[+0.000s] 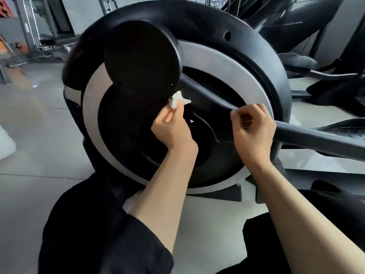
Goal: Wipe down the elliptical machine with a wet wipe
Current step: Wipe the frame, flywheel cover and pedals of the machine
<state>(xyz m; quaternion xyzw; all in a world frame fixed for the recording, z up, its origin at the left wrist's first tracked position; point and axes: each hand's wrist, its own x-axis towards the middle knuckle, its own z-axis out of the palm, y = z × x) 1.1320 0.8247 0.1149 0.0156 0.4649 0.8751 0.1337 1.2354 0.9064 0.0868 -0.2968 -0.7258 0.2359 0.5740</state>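
The elliptical machine's big round flywheel housing [246, 62], black with a silver ring, fills the view. A black round crank disc [141, 62] sits over its upper left. My left hand [172, 129] pinches a crumpled white wet wipe [177, 99] and holds it against the lower edge of that disc, near the crank arm's root. My right hand [252, 129] is curled around the dark crank arm [316, 139] that runs from the hub down to the right.
Pale tiled floor [39, 125] lies to the left. Another machine's pedals and frame [325, 72] stand behind on the right. Metal racks and gear [35, 36] fill the far left. My dark-clothed knees [94, 224] are close under the housing.
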